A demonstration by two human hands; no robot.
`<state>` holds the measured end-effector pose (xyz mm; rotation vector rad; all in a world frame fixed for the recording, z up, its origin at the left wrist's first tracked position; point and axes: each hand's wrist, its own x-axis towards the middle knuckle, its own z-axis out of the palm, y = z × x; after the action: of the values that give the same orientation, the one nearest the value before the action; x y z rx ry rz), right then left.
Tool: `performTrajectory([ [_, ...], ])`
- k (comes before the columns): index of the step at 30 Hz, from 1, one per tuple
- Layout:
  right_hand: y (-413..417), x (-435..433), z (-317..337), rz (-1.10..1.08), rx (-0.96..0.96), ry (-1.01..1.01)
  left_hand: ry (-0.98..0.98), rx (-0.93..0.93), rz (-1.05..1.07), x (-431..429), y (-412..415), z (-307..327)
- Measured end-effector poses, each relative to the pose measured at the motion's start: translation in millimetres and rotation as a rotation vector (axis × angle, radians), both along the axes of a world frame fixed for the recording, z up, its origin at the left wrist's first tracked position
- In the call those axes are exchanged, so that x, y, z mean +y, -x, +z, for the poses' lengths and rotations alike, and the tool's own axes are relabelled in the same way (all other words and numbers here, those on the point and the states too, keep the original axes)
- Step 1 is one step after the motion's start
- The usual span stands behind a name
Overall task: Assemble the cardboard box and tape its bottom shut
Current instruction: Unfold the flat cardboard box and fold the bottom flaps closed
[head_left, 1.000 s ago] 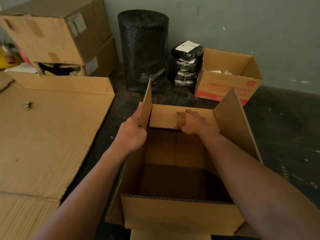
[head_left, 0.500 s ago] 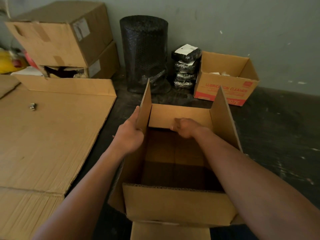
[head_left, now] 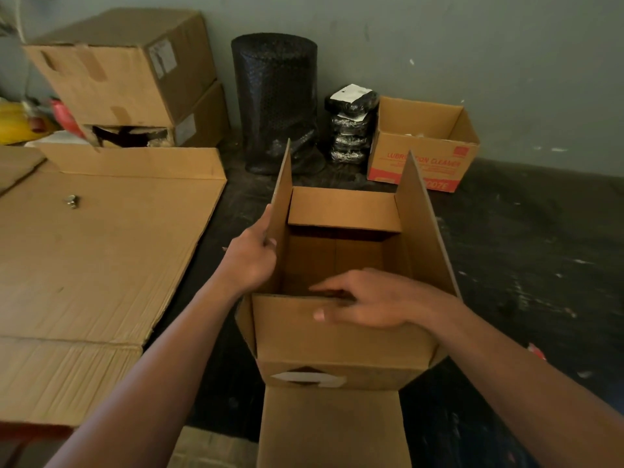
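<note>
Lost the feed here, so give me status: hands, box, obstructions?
Left grip holds the left flap. Right grip pinches the near flap. Cardboard box open, no tape visible. Nothing blocking the flaps.

Dim light where I work. Scuffed grey-green wall (head_left: 506, 62) across my 12 o'clock. Dark floor (head_left: 540, 265), pale scrapes toward 3. Flattened cardboard sheets (head_left: 101, 282) at my 9, small metal piece (head_left: 71, 201) lying on them. Two stacked cartons (head_left: 111, 79) at 10. Black bubble-wrap roll (head_left: 275, 96) upright at 12. Stack of black wrapped packets (head_left: 349, 130) just beside it. Open carton with red print (head_left: 422, 160) at 1.
</note>
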<state>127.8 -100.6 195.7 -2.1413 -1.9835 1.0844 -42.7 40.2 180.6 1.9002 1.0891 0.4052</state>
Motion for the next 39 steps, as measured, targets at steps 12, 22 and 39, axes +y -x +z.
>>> performTrajectory([
  [12,26,-19,-81,-0.282,-0.488,-0.419,0.015,0.043,-0.051,-22,15,8],
  [22,57,-13,-129,-0.574,-0.328,-0.049,0.044,-0.003,-0.058,-30,25,6],
  [39,21,-62,-37,-1.000,-0.347,-0.489,0.120,-0.116,-0.072,-27,17,-6],
])
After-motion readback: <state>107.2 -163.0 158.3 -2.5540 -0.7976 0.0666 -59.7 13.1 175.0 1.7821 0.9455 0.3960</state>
